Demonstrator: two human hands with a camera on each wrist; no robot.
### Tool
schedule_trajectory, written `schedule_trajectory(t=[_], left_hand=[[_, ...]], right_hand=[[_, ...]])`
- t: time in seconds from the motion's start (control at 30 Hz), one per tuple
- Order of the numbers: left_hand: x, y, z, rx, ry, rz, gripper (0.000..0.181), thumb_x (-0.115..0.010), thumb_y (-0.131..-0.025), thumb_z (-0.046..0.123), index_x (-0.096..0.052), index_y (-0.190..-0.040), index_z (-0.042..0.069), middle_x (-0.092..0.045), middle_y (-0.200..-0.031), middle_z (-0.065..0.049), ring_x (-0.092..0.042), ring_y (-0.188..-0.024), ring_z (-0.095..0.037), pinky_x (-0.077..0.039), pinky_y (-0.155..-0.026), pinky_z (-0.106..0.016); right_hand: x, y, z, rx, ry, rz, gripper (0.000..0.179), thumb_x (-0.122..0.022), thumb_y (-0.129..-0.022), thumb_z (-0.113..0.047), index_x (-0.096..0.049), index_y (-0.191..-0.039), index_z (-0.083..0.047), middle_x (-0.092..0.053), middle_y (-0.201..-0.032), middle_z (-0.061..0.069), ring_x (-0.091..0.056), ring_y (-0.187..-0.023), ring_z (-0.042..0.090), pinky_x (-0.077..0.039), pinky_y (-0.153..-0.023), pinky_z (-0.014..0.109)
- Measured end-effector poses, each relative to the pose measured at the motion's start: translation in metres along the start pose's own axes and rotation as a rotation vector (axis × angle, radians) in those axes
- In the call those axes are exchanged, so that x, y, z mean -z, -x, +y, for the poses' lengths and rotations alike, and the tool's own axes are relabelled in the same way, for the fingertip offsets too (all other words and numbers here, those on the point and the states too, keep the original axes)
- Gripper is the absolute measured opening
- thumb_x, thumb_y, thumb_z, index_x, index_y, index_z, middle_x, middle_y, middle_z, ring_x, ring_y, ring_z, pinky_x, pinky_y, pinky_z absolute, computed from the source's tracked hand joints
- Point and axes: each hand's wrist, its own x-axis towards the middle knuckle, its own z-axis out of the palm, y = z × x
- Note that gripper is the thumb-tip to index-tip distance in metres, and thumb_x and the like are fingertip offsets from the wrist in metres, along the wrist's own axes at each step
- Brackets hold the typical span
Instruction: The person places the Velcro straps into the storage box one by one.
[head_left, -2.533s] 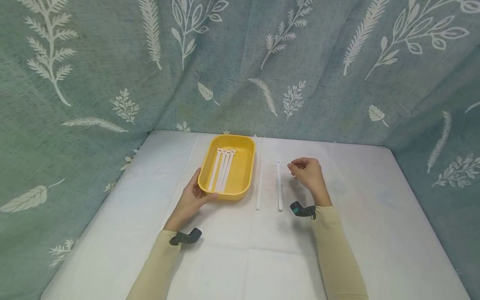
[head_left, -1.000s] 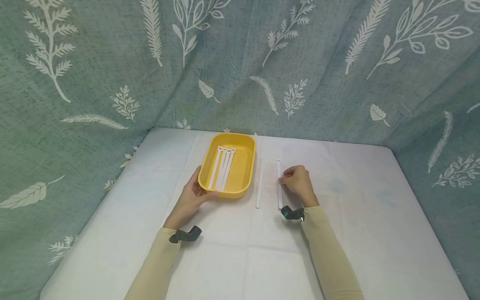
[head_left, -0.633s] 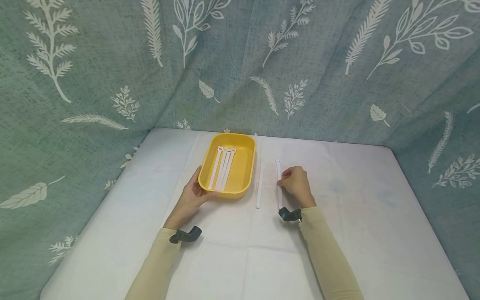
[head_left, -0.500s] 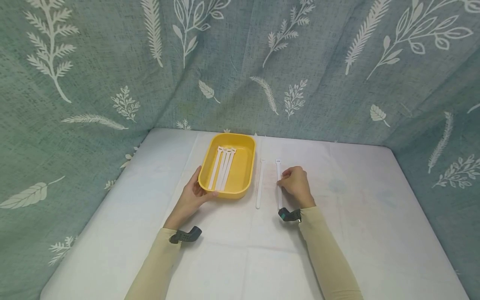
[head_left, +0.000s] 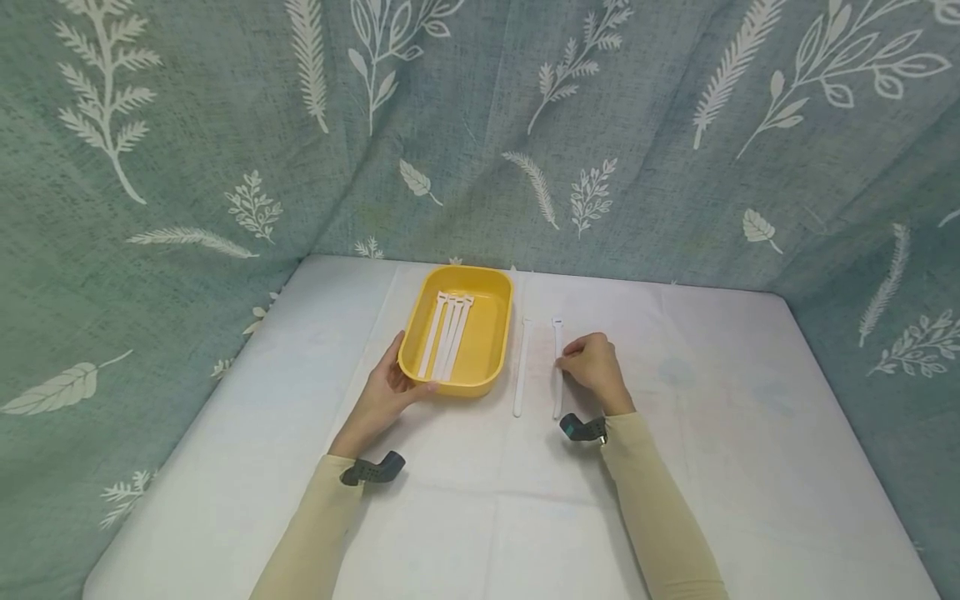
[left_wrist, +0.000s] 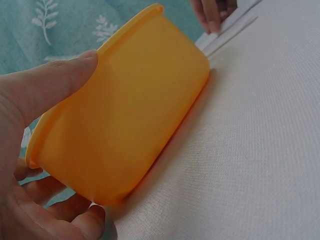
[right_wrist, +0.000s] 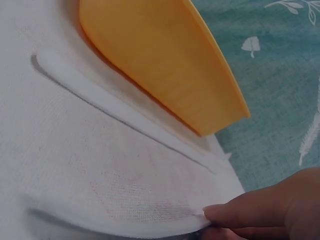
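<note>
My left hand (head_left: 380,402) holds a yellow plastic tray (head_left: 491,333) by its near left corner, thumb on the rim (left_wrist: 90,59) and fingers curled round the side. Inside the tray several white cable ties (head_left: 452,342), flat straps with slotted heads, lie side by side. To the right of the tray my right hand (head_left: 597,368) pinches another white cable tie (head_left: 557,392) midway along its length between thumb and fingertips. In the right wrist view this tie (right_wrist: 135,231) bends in a shallow curve. One more cable tie (head_left: 522,371) lies straight between the tray and the pinched one.
A white cloth (head_left: 465,533) covers the table. Behind and at both sides hangs a green-blue curtain (head_left: 465,200) with white leaf prints, close to the table's far edge. Each wrist carries a dark camera (head_left: 582,428).
My right hand has come down and left onto the rightmost cable tie and now pinches it. That tie's near end has swung slightly left. My left hand keeps its hold on the tray.
</note>
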Motion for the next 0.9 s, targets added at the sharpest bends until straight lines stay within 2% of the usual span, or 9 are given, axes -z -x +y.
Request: schedule_trajectory(t=[0.27,0.53,0.73,0.9], left_hand=[[0.0008,-0.0001,-0.0008,-0.007,0.001,-0.004,0.117,-0.085,-0.088,0.024,0.0,-0.168,0.023,-0.013,-0.176,0.001,-0.018,-0.163,-0.025,-0.025,-0.134,-0.039],[0.0002,-0.0006,-0.0024,-0.002,-0.019,0.005,0.118,-0.085,-0.087,0.027,0.0,-0.168,0.022,-0.012,-0.176,0.002,-0.017,-0.163,-0.025,-0.026,-0.134,-0.039],[0.0001,0.0,-0.0008,0.002,-0.021,0.006,0.117,-0.085,-0.087,0.029,0.0,-0.168,0.026,-0.012,-0.176,0.002,-0.018,-0.163,-0.024,-0.027,-0.133,-0.037],[0.0003,-0.0002,-0.0006,0.006,-0.014,0.002,0.117,-0.085,-0.087,0.029,0.0,-0.168,0.026,-0.012,-0.176,0.003,-0.017,-0.163,-0.023,-0.026,-0.134,-0.038]], right_hand=[[0.0023,-0.0024,0.0013,-0.035,-0.052,-0.058,0.019,-0.074,-0.092,-0.008,-0.075,-0.106,0.005,-0.078,-0.094,0.019,-0.072,-0.073,0.017,-0.059,-0.062,0.02],[0.0038,-0.0032,0.0031,-0.078,-0.265,-0.108,0.022,-0.073,-0.093,-0.004,-0.072,-0.11,0.009,-0.074,-0.091,0.016,-0.068,-0.066,0.01,-0.059,-0.059,0.015],[0.006,-0.0039,0.0008,-0.096,-0.333,-0.119,0.024,-0.073,-0.093,-0.006,-0.071,-0.112,0.008,-0.073,-0.089,0.012,-0.068,-0.065,0.008,-0.06,-0.06,0.015],[0.0075,-0.0036,-0.0006,-0.104,-0.39,-0.133,0.025,-0.073,-0.093,-0.006,-0.071,-0.113,0.009,-0.075,-0.093,0.013,-0.07,-0.067,0.008,-0.063,-0.064,0.017]])
